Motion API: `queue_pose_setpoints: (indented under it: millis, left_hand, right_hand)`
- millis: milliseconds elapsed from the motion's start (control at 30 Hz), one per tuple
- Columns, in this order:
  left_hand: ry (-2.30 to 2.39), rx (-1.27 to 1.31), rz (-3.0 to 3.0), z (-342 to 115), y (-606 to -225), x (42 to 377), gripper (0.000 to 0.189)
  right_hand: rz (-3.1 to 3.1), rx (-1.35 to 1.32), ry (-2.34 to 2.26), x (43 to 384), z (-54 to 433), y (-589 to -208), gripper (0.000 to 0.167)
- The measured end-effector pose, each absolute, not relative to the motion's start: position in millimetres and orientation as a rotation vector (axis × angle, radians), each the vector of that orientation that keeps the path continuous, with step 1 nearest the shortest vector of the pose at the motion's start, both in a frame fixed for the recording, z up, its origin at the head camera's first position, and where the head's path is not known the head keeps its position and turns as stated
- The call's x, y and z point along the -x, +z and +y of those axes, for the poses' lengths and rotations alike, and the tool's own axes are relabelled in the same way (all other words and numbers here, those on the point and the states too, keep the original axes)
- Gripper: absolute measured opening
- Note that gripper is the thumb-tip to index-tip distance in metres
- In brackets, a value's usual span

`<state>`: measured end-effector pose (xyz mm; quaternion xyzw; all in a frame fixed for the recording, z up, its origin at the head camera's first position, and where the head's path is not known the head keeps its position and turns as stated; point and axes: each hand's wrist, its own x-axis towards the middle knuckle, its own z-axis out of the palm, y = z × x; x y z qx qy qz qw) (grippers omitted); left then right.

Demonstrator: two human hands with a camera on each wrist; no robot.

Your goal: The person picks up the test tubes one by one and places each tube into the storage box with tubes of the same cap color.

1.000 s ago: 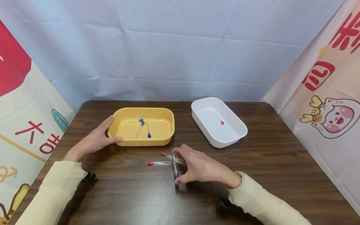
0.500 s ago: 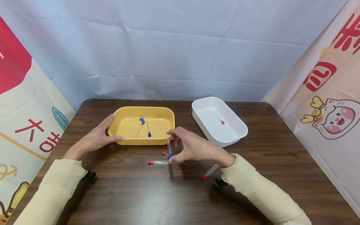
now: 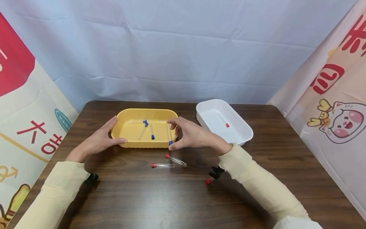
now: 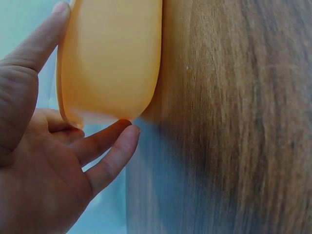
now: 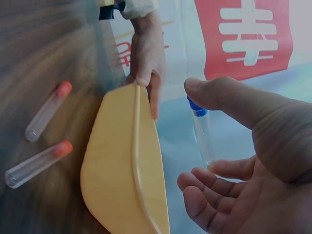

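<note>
Pinching a blue-capped tube [image 3: 169, 133] by both ends, probably for balance, the right hand [image 3: 191, 133] held it over the yellow tray [image 3: 143, 144] near frame centre; left of centre, the left hand [image 3: 95, 141] rested spread against the tray's end, likely steadying it.

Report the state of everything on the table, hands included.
Yellow rectangular plastic tray: upright on the brown table.
White rectangular plastic tray: upright, red cap visible inside.
Three clear blue-capped tubes: capped, lying in yellow tray.
Fourth clear blue-capped tube: capped, held off the table.
Two clear red-capped tubes: capped, lying on the table.
Another red-capped tube: capped, mostly hidden.
Left hand: holding yellow tray's left end.
Right hand: pinching the fourth tube.
</note>
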<state>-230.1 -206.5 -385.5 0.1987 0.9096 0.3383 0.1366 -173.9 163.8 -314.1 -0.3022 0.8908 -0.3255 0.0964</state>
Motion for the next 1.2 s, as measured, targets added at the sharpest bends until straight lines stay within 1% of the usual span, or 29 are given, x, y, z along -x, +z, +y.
queue_pose_setpoints:
  millis: [267, 500, 567, 767, 1200]
  left_hand:
    - [0.984, -0.564, 2.634, -207.0, -385.6, 230.5, 0.119]
    - [0.980, -0.552, 2.638, -207.5, -385.5, 231.5, 0.119]
    - [0.979, -0.552, 2.637, -207.0, -386.3, 231.9, 0.117]
    - [0.979, -0.543, 2.631, -206.2, -386.9, 231.4, 0.116]
    - [0.975, -0.557, 2.641, -205.9, -386.7, 229.4, 0.116]
  right_hand:
    - [2.620, 0.894, -1.008, 198.0, 159.8, -310.5, 0.082]
    - [2.571, 0.867, -1.010, 216.8, 153.4, -305.1, 0.085]
    - [2.564, 0.864, -0.998, 221.9, 152.1, -305.1, 0.084]
    - [2.554, 0.838, -1.026, 238.3, 149.3, -308.4, 0.080]
    - [2.544, 0.771, -1.079, 262.6, 147.6, -323.6, 0.082]
